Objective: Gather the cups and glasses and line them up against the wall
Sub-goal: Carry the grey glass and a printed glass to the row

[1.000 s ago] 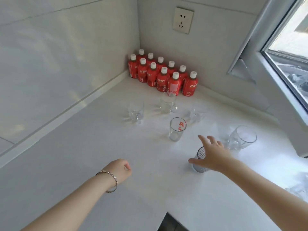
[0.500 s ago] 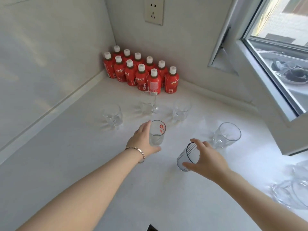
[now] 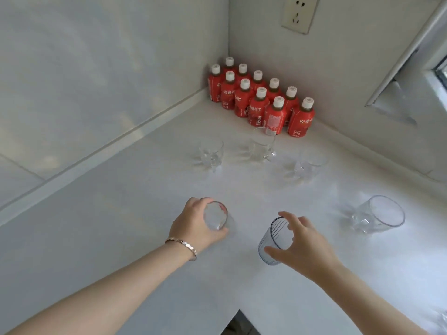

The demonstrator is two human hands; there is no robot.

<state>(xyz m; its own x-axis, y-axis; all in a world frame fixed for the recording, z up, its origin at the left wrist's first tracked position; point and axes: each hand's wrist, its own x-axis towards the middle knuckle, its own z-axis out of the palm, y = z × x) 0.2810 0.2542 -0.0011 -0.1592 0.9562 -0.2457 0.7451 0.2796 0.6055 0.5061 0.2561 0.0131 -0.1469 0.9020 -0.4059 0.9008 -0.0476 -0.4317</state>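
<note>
Fingers [image 3: 196, 203] of the left hand [image 3: 193, 226] are now closed round the red-printed glass [image 3: 216, 216]; the ribbed grey cup [image 3: 274, 240] is still gripped by the right hand [image 3: 307, 250].

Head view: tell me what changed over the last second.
The left hand reached forward from empty and took a grip on the red-printed glass, drawing it nearer. The right hand closed round the ribbed grey cup and tilted it. The four other clear glasses and the red bottles stayed put.
</note>
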